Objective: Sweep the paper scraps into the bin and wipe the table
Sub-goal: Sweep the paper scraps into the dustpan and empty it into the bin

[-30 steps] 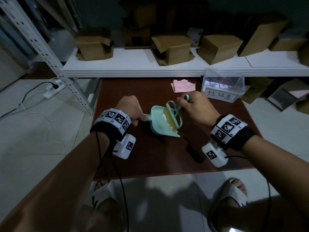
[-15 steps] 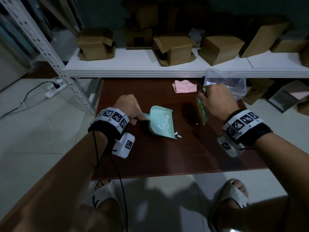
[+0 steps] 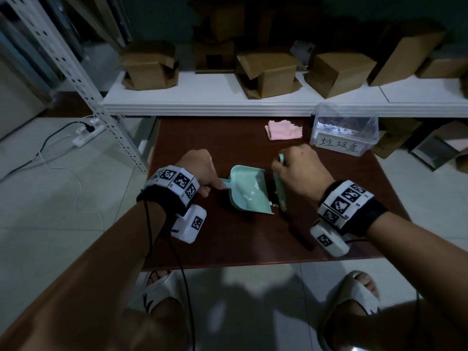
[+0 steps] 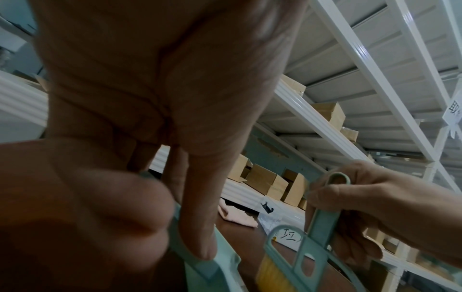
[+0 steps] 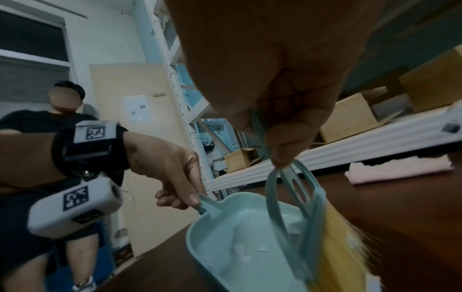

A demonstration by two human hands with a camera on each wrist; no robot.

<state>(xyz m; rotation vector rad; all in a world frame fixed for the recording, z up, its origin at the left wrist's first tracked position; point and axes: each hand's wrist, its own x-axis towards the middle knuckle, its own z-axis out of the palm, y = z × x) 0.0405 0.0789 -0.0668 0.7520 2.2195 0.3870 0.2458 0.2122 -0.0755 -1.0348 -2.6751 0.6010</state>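
Gripping dustpan (image 3: 249, 191) with left hand (image 3: 200, 171) and brush (image 3: 279, 186) with right hand (image 3: 301, 171), the person has scraps (image 3: 249, 196) gathered; emptying and wiping remain.

table (image 3: 228, 239) | dustpan (image 3: 249, 192) | pink cloth (image 3: 283, 129) | bin (image 3: 344, 133)

Dim light falls on a pale tiled floor (image 3: 50, 198), where a power strip (image 3: 86, 134) lies at left (plugged, cable trailing), while cardboard boxes (image 3: 266, 72) line the white shelf (image 3: 228, 97) across the upper frame.
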